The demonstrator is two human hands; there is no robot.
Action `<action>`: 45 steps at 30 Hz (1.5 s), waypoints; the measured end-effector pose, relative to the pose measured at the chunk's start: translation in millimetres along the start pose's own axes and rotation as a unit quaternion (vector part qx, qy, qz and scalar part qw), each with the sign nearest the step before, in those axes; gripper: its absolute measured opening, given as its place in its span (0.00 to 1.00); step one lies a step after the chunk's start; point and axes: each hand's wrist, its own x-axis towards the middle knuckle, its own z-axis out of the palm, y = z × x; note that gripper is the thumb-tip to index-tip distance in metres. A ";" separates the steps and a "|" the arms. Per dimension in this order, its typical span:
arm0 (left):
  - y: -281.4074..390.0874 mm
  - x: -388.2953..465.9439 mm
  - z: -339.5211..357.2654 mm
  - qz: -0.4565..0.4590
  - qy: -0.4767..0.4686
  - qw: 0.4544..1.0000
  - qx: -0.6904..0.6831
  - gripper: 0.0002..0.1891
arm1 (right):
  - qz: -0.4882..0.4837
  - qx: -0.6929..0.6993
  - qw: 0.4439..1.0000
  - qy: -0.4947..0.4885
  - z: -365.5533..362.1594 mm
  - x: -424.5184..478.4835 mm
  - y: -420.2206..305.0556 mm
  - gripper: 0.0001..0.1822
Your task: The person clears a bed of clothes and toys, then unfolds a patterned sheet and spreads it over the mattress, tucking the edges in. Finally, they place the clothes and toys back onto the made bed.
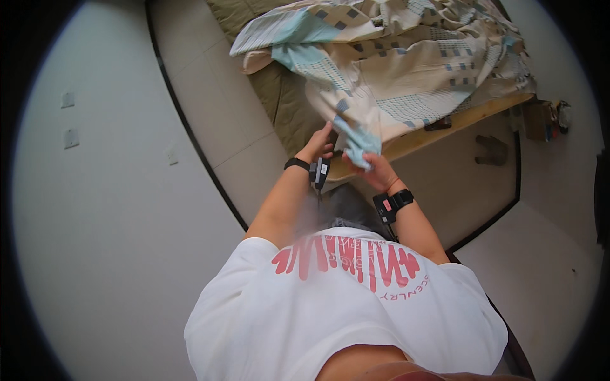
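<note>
A cream cloth, perhaps a bed sheet or quilt cover (410,90), with blue squares and pale blue patches lies rumpled over a bed. My right hand (376,171) grips a bunched pale blue corner of it near the bed's wooden edge. Just left of that corner, my left hand (318,143) is held with its fingers apart, nothing visible in it. Below the cloth, an olive-green quilted mattress or pad (271,95) shows along the left side.
The bed's wooden side rail (429,135) runs towards the upper right. A cardboard box (537,121) with small items stands by the right wall. On the floor is a brownish object (492,150). Tiled floor (224,105) lies between bed and left wall.
</note>
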 end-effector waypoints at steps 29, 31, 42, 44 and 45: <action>90.8 48.7 -213.7 0.165 0.080 0.983 0.016 0.23 | -0.140 0.102 0.864 0.473 -1.2 20.7 81.8 0.06; 89.1 47.0 -225.9 0.191 0.098 0.973 0.090 0.26 | -0.069 0.119 0.872 0.469 8.7 47.7 111.9 0.08; 126.4 -12.6 -172.8 -0.032 -0.137 0.989 -0.046 0.25 | -0.074 0.190 0.872 0.445 -26.7 195.2 184.5 0.41; 126.4 -10.1 -158.2 -0.058 -0.151 0.986 -0.043 0.24 | -0.118 0.275 0.866 0.402 -55.7 212.7 188.3 0.40; 123.3 -7.8 -157.1 -0.069 -0.146 0.986 -0.043 0.24 | -0.188 0.340 0.873 0.294 -57.5 220.7 186.4 0.38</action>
